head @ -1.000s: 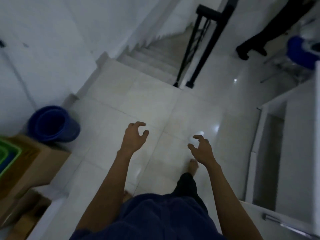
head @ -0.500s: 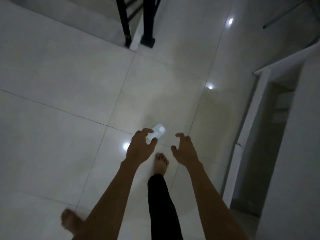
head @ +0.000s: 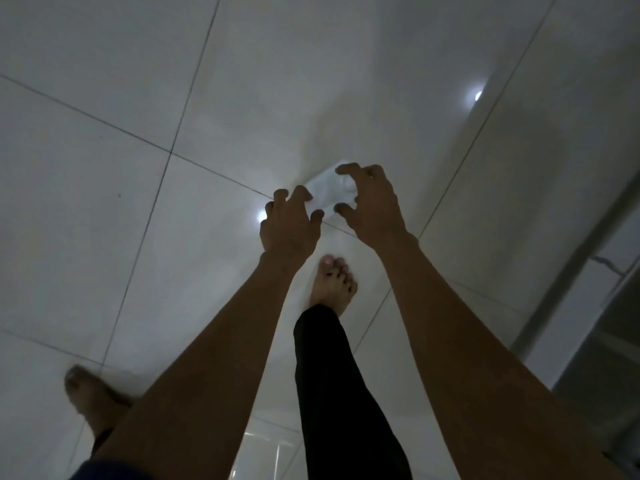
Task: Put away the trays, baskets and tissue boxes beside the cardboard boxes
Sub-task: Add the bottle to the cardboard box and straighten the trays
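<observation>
Left hand [head: 287, 223] and right hand [head: 372, 202] reach down, fingers spread and half-curled, holding nothing. Between them a small white pack, probably tissues [head: 329, 190], lies on the glossy pale tiled floor [head: 138, 168], just ahead of a bare foot [head: 332, 285]. It seems not yet picked up. Carrying it to the cardboard boxes, which are out of view, remains.

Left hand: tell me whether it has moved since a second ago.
Yes. The left hand has closed in rightward on the small white packet lying on the pale tiled floor, now right beside it.
</observation>
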